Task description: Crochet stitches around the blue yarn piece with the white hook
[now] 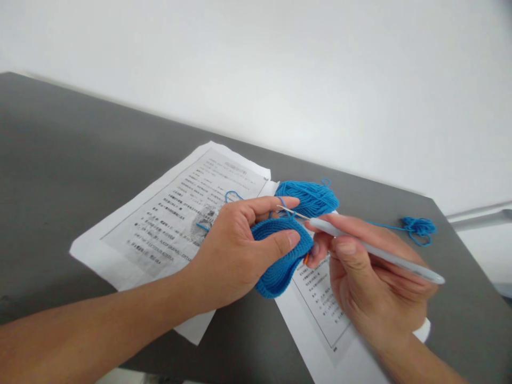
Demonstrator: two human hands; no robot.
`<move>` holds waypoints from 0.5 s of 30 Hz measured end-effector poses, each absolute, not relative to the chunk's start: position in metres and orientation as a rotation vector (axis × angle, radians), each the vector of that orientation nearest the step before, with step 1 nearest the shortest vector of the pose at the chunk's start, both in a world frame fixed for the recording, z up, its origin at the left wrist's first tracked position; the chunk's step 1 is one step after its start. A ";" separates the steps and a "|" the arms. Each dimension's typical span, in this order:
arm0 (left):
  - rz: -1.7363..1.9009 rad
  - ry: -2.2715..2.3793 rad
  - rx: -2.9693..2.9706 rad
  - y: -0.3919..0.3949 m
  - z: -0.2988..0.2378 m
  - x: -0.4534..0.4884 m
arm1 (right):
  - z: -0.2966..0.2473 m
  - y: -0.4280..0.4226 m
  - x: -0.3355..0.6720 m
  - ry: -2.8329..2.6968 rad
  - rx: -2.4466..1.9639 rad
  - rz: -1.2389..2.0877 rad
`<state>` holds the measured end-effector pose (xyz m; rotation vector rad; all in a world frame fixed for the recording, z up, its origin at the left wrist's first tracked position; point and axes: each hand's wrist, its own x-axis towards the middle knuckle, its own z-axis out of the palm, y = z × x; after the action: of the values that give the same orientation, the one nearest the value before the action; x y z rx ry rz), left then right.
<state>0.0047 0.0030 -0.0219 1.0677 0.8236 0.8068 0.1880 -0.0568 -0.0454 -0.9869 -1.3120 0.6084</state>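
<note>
My left hand [236,250] pinches a blue crocheted piece [280,261] between thumb and fingers, with blue yarn looped over the outstretched index finger. A white-handled crochet hook [376,250] lies in the closed fingers of my right hand [372,288], its metal tip reaching the top edge of the crocheted piece. Just behind the hands rests a blue yarn ball [310,196]. Both hands hover above printed sheets on a dark grey table [60,160].
Two printed paper sheets [176,218] lie under the hands, one to the left and one running toward the near right edge. A small tangle of blue yarn [418,226] sits at the table's right, joined by a strand. A white wall stands behind the table.
</note>
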 end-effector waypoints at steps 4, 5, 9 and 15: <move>0.808 0.834 1.076 0.003 -0.022 0.006 | -0.046 -0.058 0.187 -1.325 -0.986 0.554; 0.811 0.838 1.080 0.003 -0.022 0.006 | -0.046 -0.058 0.186 -1.328 -0.986 0.549; 0.819 0.857 1.115 0.003 -0.022 0.006 | -0.046 -0.057 0.187 -1.331 -0.983 0.546; 0.794 0.796 1.136 0.002 -0.022 0.003 | -0.041 -0.054 0.189 -1.297 -0.938 0.648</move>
<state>0.0034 0.0024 -0.0219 1.1363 0.7958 0.7942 0.1885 -0.0537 -0.0408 -0.9382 -1.2973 0.6478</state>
